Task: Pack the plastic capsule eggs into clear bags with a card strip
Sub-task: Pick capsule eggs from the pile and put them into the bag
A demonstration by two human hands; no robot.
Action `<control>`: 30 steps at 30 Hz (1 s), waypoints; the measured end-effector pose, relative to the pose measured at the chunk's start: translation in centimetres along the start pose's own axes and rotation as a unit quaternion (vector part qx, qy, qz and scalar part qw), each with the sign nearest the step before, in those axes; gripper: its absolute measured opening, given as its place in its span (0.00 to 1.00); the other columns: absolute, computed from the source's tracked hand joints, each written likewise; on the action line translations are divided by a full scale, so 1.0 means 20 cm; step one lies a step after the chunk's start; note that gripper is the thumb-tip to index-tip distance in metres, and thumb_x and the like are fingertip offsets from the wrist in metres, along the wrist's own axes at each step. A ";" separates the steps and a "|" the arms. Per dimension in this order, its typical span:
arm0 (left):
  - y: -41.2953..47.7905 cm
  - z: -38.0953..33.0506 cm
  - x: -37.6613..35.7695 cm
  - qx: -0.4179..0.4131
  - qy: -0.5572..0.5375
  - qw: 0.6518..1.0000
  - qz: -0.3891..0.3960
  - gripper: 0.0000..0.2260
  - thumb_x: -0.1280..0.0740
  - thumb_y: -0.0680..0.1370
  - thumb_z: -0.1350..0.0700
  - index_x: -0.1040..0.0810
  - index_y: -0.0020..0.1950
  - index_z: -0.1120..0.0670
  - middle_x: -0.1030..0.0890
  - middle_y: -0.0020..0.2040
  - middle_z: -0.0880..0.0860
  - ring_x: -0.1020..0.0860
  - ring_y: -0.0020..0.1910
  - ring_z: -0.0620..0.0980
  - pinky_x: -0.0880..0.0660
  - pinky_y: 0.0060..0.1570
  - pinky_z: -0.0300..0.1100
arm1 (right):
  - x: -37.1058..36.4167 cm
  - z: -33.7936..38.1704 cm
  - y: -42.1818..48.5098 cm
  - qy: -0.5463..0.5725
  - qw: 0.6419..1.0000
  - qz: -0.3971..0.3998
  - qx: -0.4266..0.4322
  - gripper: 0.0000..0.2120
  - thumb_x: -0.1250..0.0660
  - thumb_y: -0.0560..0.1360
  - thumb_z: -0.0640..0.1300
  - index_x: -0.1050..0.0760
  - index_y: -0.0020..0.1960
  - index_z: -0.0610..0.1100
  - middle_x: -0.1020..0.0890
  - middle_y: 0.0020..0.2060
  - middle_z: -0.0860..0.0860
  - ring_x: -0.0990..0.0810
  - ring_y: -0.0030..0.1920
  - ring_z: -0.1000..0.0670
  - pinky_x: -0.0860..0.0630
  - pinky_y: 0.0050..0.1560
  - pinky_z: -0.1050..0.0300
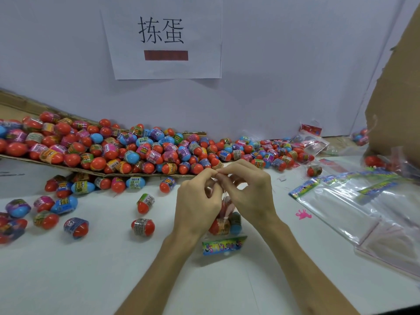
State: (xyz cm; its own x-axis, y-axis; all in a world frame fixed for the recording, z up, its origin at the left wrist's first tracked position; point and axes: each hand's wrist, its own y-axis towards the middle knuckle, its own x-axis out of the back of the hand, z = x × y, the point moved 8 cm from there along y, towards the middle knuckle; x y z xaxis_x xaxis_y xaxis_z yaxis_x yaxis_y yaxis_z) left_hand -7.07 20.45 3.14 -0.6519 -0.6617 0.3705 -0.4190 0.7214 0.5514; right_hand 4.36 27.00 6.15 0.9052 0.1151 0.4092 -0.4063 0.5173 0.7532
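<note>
Fingers (203,177) of left hand (197,204) and right hand (246,189): pinching the mouth of clear bag (228,211), mid-bench (95,273). Bag holds capsule eggs (218,226); card strip (223,245) at near end. Loose eggs (118,148) heaped behind left; spare bags (354,201) right.

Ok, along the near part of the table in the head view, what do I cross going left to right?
Loose eggs → left hand → filled bag → right hand → pink splat toy → stack of empty bags.

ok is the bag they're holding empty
No, the clear bag pinched at its top by the left hand and right hand holds red and blue capsule eggs next to its card strip.
</note>
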 end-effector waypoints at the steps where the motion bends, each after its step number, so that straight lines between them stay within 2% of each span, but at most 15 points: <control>1: 0.00 0.00 0.00 -0.002 0.001 1.000 -0.001 0.09 0.33 0.80 0.62 0.17 0.54 0.51 0.16 0.40 0.44 0.17 0.41 0.44 0.19 0.40 0.47 | 0.00 0.00 0.00 -0.002 1.000 -0.002 0.001 0.05 0.26 0.75 0.35 0.15 0.49 0.42 0.16 0.43 0.51 0.18 0.42 0.54 0.19 0.39 0.60; 5: 0.00 0.00 0.00 -0.003 0.002 1.000 0.000 0.08 0.32 0.80 0.62 0.17 0.53 0.50 0.16 0.40 0.43 0.17 0.40 0.44 0.19 0.40 0.47 | 0.00 -0.01 -0.01 -0.002 1.000 -0.012 -0.008 0.05 0.28 0.76 0.35 0.15 0.49 0.43 0.16 0.43 0.52 0.19 0.43 0.55 0.21 0.39 0.63; 9: -0.01 -0.03 -0.02 -0.017 0.007 1.000 0.012 0.08 0.32 0.80 0.61 0.17 0.55 0.50 0.16 0.41 0.43 0.18 0.41 0.44 0.20 0.40 0.41 | 0.00 -0.04 -0.01 -0.020 0.999 -0.017 -0.024 0.05 0.31 0.78 0.35 0.19 0.47 0.42 0.19 0.42 0.54 0.21 0.42 0.56 0.24 0.40 0.66; 11: -0.01 -0.03 -0.03 -0.017 0.007 1.000 0.016 0.08 0.32 0.80 0.60 0.16 0.55 0.50 0.16 0.42 0.43 0.18 0.41 0.44 0.21 0.40 0.38 | -0.01 -0.05 -0.01 -0.024 0.999 -0.015 -0.042 0.06 0.32 0.79 0.35 0.21 0.47 0.44 0.21 0.42 0.55 0.22 0.42 0.56 0.26 0.41 0.68; 14: 0.00 0.00 -0.03 0.006 -0.007 1.000 0.019 0.09 0.31 0.81 0.60 0.16 0.57 0.50 0.15 0.44 0.43 0.17 0.43 0.43 0.19 0.44 0.39 | -0.01 -0.05 -0.02 -0.021 0.998 -0.020 -0.057 0.09 0.33 0.79 0.35 0.24 0.47 0.48 0.22 0.42 0.56 0.22 0.43 0.58 0.27 0.42 0.71; 17: 0.00 0.00 -0.03 0.013 -0.014 1.000 0.018 0.09 0.30 0.81 0.61 0.16 0.56 0.49 0.15 0.44 0.41 0.17 0.45 0.41 0.19 0.44 0.35 | -0.01 -0.06 -0.02 0.000 0.996 -0.041 -0.081 0.09 0.32 0.79 0.36 0.25 0.47 0.50 0.21 0.41 0.56 0.22 0.42 0.57 0.26 0.42 0.69; 19: 0.00 0.00 -0.03 0.015 -0.019 0.999 0.021 0.09 0.30 0.81 0.61 0.16 0.54 0.48 0.15 0.44 0.40 0.17 0.45 0.39 0.21 0.44 0.30 | 0.01 -0.10 -0.01 0.018 0.991 -0.060 -0.119 0.07 0.33 0.81 0.38 0.24 0.47 0.48 0.21 0.40 0.55 0.21 0.40 0.54 0.23 0.40 0.63; 22: 0.00 0.00 -0.03 0.038 -0.044 0.998 0.018 0.09 0.31 0.81 0.62 0.18 0.52 0.47 0.15 0.44 0.40 0.15 0.43 0.37 0.20 0.45 0.30 | 0.09 -0.20 -0.01 0.062 0.972 -0.102 -0.201 0.04 0.33 0.81 0.41 0.20 0.49 0.45 0.18 0.40 0.52 0.20 0.39 0.51 0.20 0.40 0.57; 25: 0.01 0.02 0.01 0.074 -0.073 0.994 -0.026 0.09 0.31 0.81 0.62 0.17 0.50 0.47 0.15 0.45 0.39 0.16 0.45 0.37 0.20 0.45 0.31 | 0.14 -0.30 -0.03 0.094 0.949 -0.136 -0.267 0.04 0.31 0.81 0.44 0.18 0.49 0.47 0.17 0.39 0.53 0.20 0.40 0.56 0.21 0.41 0.61; 28: 0.02 0.09 0.08 0.128 -0.113 0.982 -0.077 0.09 0.32 0.81 0.62 0.17 0.48 0.48 0.14 0.42 0.44 0.15 0.44 0.42 0.18 0.44 0.37 | 0.21 -0.40 -0.08 0.078 0.916 -0.206 -0.335 0.03 0.30 0.80 0.46 0.18 0.49 0.50 0.17 0.41 0.55 0.20 0.42 0.57 0.22 0.44 0.64; 30: 0.02 0.13 0.13 0.152 -0.139 0.971 -0.119 0.09 0.33 0.81 0.63 0.17 0.49 0.50 0.14 0.40 0.44 0.15 0.41 0.42 0.20 0.41 0.34 | 0.28 -0.44 -0.11 0.044 0.894 -0.261 -0.363 0.02 0.30 0.80 0.46 0.18 0.50 0.49 0.17 0.42 0.55 0.20 0.44 0.55 0.21 0.46 0.60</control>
State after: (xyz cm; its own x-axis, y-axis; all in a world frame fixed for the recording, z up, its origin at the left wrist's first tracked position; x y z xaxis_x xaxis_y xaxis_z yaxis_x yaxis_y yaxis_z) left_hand -10.50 19.55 2.42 -0.6418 -0.7666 0.0207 -0.7180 0.6102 0.3348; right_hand 11.36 33.91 2.24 0.9671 -0.2522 0.0343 0.2324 0.9299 0.2850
